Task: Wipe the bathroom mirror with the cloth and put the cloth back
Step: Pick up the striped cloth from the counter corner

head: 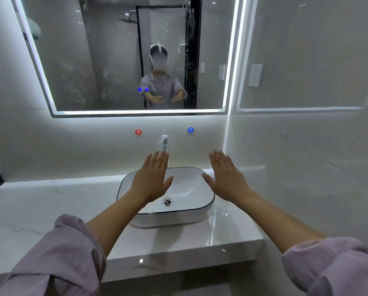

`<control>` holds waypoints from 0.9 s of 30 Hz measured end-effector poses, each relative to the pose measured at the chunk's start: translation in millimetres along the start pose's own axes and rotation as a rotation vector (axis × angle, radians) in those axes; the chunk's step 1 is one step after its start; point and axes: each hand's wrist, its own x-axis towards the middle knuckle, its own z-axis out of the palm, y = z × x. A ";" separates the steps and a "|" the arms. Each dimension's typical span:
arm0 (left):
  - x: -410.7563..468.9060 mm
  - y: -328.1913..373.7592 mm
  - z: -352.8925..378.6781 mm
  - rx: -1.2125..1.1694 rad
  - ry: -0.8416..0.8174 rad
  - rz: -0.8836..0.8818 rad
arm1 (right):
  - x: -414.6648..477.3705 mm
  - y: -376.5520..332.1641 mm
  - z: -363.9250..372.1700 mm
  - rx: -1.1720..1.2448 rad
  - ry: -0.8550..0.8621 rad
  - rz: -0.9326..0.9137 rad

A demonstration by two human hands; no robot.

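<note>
Left grip (152,178): open and holding nothing. Palm down, fingers straight and close together, thumb spread. It hovers over the left half of the basin (168,218), fingertips at the tap (164,143).
Right grip (226,178): open and holding nothing. Palm down, fingers straight, thumb spread toward the basin's right rim. It hovers just right of the basin.
Arms: both extended forward over the desk (39,210), forearms bare, lilac sleeves (61,253) pushed up.
Mirror (114,60): on the wall above and behind the basin, edge-lit, glass streaked. It reflects the person with both grips out flat.
Cloth: its place cannot be told from this view.
Red disc (138,132): on the wall behind the basin, left of the tap, marked 热.
Blue disc (190,129): on the wall behind the basin, right of the tap, marked 冷.
</note>
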 end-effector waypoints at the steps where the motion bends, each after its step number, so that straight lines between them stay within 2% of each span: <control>1: 11.5 0.8 6.3 0.005 -0.003 -0.007 | 12.8 8.1 4.9 0.002 -0.008 -0.010; 13: 135.5 4.1 62.1 -0.003 -0.023 -0.145 | 140.5 95.9 53.5 0.030 -0.074 -0.122; 27: 193.8 -15.6 100.1 -0.026 -0.031 -0.118 | 191.2 104.2 98.6 0.050 -0.141 -0.098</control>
